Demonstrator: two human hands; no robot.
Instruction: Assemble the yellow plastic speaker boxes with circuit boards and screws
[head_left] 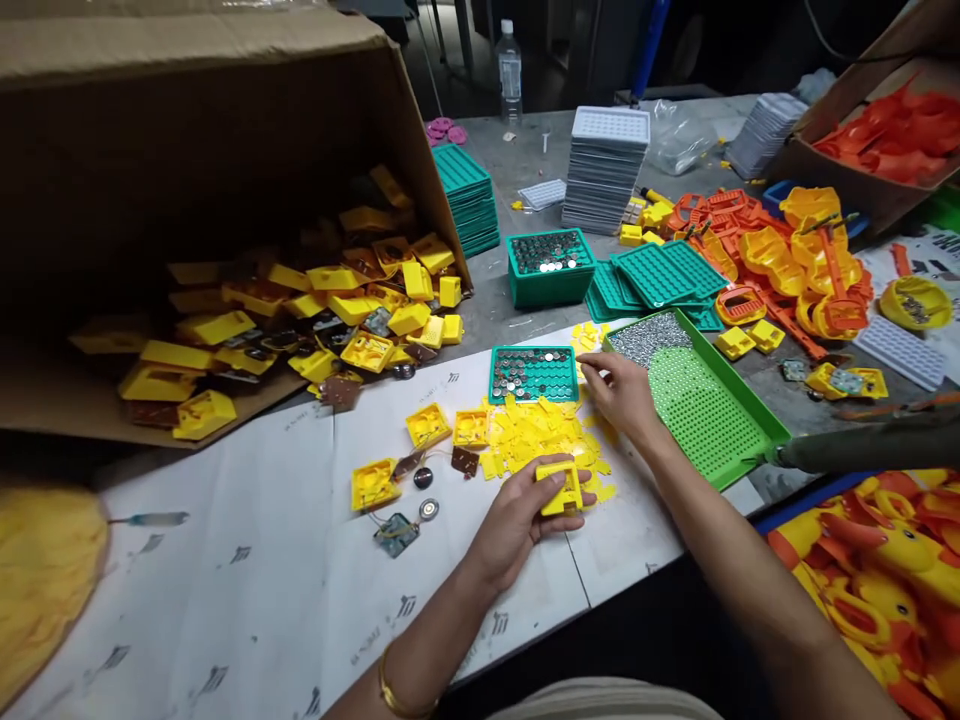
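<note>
My left hand (521, 520) holds a small yellow plastic housing (559, 488) over the white-covered table, fingers wrapped round it. My right hand (619, 390) is at the right edge of a teal tray (559, 376) that carries round metal cells; its thumb and forefinger are pinched together, and anything between them is too small to make out. Loose flat yellow pieces (532, 430) lie between the teal tray and my left hand. Several open yellow housings (375, 484) with wires, brown boards and a green circuit board (397, 535) rest to the left.
A cardboard box (225, 60) of yellow housings stands at the left. A green tray (739, 400) of small metal parts lies right. Behind are a filled teal tray stack (550, 285), white trays (606, 180) and orange parts (810, 260). A dark rod (862, 447) juts in from the right.
</note>
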